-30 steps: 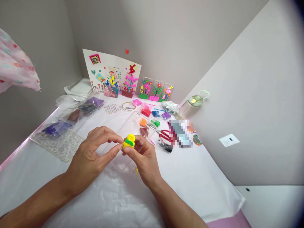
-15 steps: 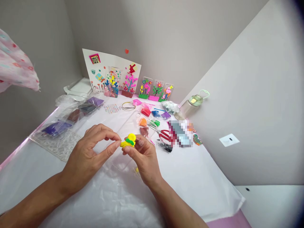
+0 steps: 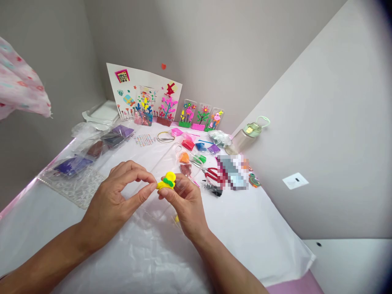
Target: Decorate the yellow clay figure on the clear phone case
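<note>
White cover (image 3: 131, 265) over the whole table, crinkly looking, filling the lower middle of the frame, with plain gray wall (image 3: 232, 53) behind it.

Nearest up, just below center: the right hand (image 3: 186, 202) has thumb and fingers clamped on a little yellow piece with a green band (image 3: 167, 182), held up off the table. The left hand (image 3: 112, 200) has its thumb and index tips right at the piece's narrow left end; can't tell if they're actually pinching it. Looks like modeling clay to me, so I'd guess super light, soft and easy to dent, maybe a bit tacky. Best hold is probably the chunky lower body, lightly. That thin end and the green band look like the bits that'd squash or pull off first.

Behind the hands there's a clear case (image 3: 162, 165) lying on the cover. Right of center, red-handled pliers or scissors (image 3: 211, 174), I can't tell which, near an orange packet (image 3: 184, 157) and a black packet (image 3: 213, 188). Farther back a see-through bottle (image 3: 244, 138), then decorated cases (image 3: 202, 116) and a picture sheet (image 3: 150, 78), upper middle.
</note>
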`<state>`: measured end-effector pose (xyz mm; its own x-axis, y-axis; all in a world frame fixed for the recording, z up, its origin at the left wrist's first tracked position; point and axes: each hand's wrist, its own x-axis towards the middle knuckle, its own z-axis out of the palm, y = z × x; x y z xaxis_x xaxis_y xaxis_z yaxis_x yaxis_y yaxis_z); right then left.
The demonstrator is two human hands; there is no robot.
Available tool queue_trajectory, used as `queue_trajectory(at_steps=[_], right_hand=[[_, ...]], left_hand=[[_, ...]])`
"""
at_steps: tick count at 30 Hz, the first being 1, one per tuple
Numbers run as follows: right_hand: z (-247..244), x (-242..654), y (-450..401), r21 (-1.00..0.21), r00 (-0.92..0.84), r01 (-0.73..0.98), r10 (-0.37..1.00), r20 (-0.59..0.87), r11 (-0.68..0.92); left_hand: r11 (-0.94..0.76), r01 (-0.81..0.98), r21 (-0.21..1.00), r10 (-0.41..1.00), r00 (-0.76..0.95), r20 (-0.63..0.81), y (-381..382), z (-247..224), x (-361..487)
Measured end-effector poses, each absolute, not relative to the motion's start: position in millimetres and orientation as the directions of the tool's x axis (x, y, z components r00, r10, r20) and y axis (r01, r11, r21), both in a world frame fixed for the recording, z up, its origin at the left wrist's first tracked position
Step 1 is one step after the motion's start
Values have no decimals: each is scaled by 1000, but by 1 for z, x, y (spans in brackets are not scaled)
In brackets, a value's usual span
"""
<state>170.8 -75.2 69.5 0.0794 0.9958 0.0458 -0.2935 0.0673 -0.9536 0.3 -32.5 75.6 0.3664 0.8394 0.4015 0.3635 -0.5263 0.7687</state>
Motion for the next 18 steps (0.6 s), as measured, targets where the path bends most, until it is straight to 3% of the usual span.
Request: queue_trajectory(at_steps=[18], right_hand=[[65,169,-75,-929,42,-368,999,18,33]], left_hand=[[-531,368,763,824,435,363,-26,82,-5]])
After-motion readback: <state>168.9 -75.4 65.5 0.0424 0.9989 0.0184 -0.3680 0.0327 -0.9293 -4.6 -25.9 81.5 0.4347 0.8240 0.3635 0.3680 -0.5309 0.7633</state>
